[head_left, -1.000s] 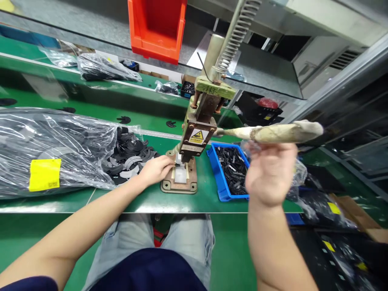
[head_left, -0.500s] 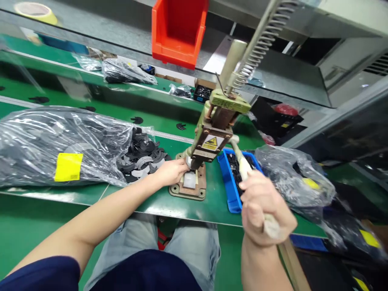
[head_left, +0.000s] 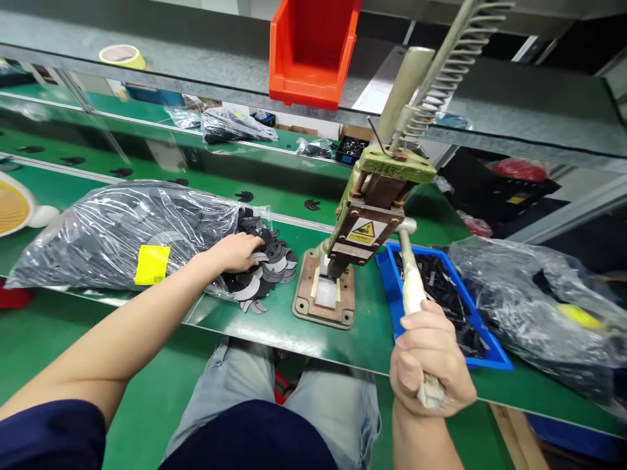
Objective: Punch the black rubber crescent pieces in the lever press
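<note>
My left hand [head_left: 238, 252] is on the heap of dark grey, curved flat pieces [head_left: 255, 286] spilling from the mouth of a clear plastic bag [head_left: 112, 228]. Its fingers are bent together among the pieces; what lies under the fingertips is hidden. My right hand [head_left: 434, 356] is wrapped around the tape-covered lever handle [head_left: 413, 284] of a green hand press [head_left: 365, 225]. On the press base [head_left: 306, 287], a small pale block [head_left: 326, 292] sits below the ram, with no hand at it.
A blue bin [head_left: 392, 297] of black parts stands right of the press, beside another plastic bag [head_left: 539, 307]. Above, an orange bin [head_left: 313, 85] hangs at the shelf edge. Behind lies a green belt [head_left: 279, 199] with scattered dark pieces. A round yellow-and-white object [head_left: 12, 205] is at far left.
My left hand has left the press base and moved left to the heap of curved pieces. My right hand keeps hold of the lever handle. The view has shifted left.
</note>
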Demonstrator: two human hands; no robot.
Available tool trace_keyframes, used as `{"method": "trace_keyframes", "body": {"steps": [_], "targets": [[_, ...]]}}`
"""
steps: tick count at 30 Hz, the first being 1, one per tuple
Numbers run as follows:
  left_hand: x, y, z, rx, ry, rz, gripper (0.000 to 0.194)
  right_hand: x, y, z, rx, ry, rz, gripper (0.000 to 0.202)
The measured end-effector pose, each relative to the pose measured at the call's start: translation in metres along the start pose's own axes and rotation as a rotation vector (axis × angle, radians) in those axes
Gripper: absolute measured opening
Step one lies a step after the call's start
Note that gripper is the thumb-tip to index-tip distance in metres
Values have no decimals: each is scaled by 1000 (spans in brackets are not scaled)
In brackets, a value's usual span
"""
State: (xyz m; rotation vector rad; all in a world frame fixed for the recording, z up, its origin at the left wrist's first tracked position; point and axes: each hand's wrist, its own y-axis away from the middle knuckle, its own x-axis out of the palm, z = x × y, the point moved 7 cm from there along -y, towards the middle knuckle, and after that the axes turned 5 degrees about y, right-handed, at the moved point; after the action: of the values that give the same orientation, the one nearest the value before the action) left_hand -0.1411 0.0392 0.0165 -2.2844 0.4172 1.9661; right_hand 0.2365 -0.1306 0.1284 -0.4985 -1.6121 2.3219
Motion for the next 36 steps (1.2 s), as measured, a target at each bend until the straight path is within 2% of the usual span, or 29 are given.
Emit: {"method": "trace_keyframes", "body": {"steps": [2, 6, 9, 11, 14, 17, 21, 23, 25, 27, 30, 33, 36], "targets": [[6, -2, 9, -11, -18, 63, 59, 0, 1, 0, 5, 2, -11, 21], [14, -8, 9, -17, 2, 104, 59, 0, 2, -1, 3, 9, 2, 21], [11, -11, 7, -1, 108, 121, 40, 0, 2, -1, -3, 16, 9, 21], [1, -11, -3, 99, 199, 62, 31, 0, 2, -2, 10, 19, 2, 21], [-17, -3, -27, 248, 301, -109, 35, 0, 2, 0, 20, 21, -17, 23], [-19, 7, -57, 303, 437, -157, 39, 1, 1, 1, 12, 20, -20, 25], [-1, 10, -89, 263, 765, -9, 45, 1, 2, -2, 2, 2, -5, 17], [10, 7, -100, 255, 879, 65, 45, -3, 3, -7, 39, 0, -46, 23], [19, 2, -107, 244, 978, 71, 41, -4, 5, -10, 65, 36, -47, 26], [28, -6, -109, 210, 1077, 10, 35, -3, 7, -9, 53, 76, -7, 13], [44, -20, -113, 152, 1259, -72, 35, -2, 9, -6, 31, 64, 11, 16], [61, -33, -121, 83, 1426, -5, 45, 0, 9, -6, 50, 56, 15, 15], [70, -40, -130, -6, 1440, 102, 39, 1, 8, -6, 50, 60, -5, 15]]}}
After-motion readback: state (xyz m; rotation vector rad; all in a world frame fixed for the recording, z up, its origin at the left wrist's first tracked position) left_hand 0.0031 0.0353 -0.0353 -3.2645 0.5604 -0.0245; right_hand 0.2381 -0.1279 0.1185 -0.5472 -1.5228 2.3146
